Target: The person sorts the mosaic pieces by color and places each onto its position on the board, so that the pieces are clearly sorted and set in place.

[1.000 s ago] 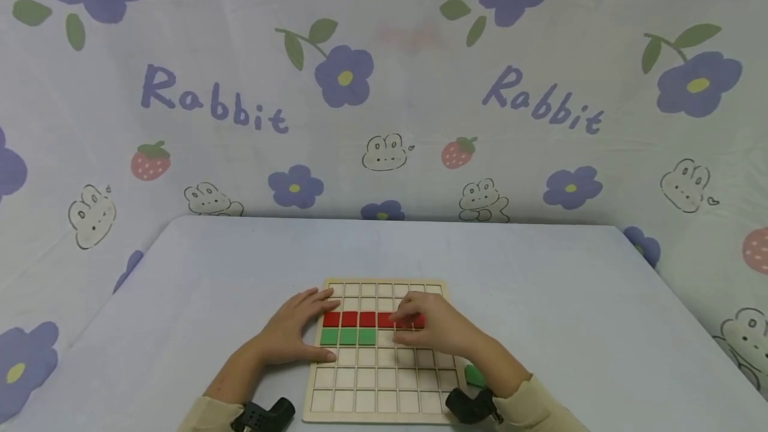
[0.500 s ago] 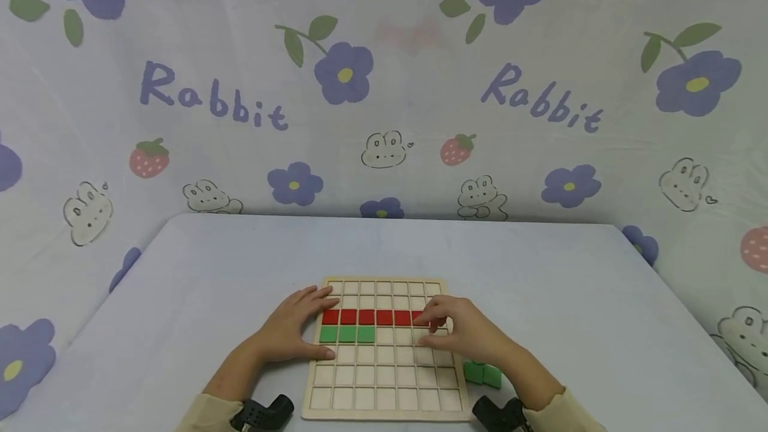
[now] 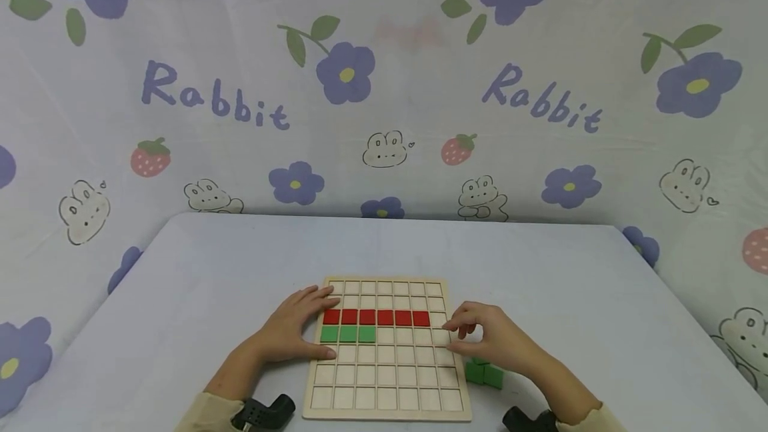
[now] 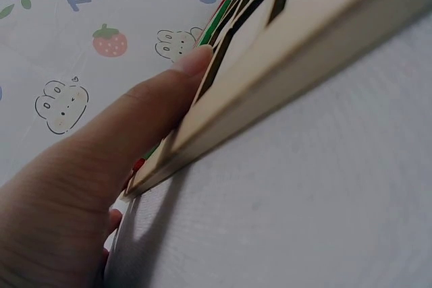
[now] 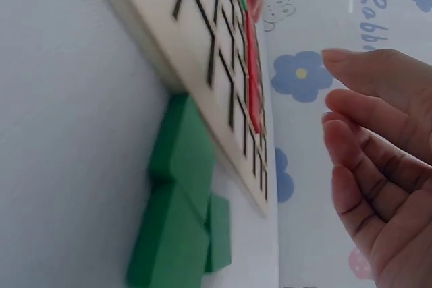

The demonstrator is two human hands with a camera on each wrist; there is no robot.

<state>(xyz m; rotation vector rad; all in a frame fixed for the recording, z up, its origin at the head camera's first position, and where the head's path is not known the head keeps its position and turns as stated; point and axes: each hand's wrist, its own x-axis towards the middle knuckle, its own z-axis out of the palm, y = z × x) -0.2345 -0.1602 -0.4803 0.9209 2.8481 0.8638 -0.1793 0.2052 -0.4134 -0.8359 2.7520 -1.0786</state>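
A pale wooden grid board (image 3: 387, 399) lies on the white table. One of its rows bears several red square tiles (image 3: 367, 317), and three green tiles (image 3: 348, 333) sit in the row just nearer. My left hand (image 3: 291, 329) rests on the board's left edge, fingers spread; the left wrist view shows its thumb (image 4: 145, 116) lying over the rim. Off the board's right edge is my right hand (image 3: 495, 335), fingers loosely bent and holding nothing. In the right wrist view its thumb and fingertips stand apart. Below it, loose green blocks (image 5: 177, 234) lie beside the board.
The white table (image 3: 600, 325) extends around the board. Behind it hangs a patterned cloth (image 3: 414, 99) with flowers, rabbits and strawberries. A black wrist camera (image 3: 264, 413) is strapped to the left wrist, another (image 3: 528, 420) to the right.
My right hand has moved rightward from over the red row to beyond the board's right edge, uncovering the row's right end and the loose green blocks. My left hand has stayed put.
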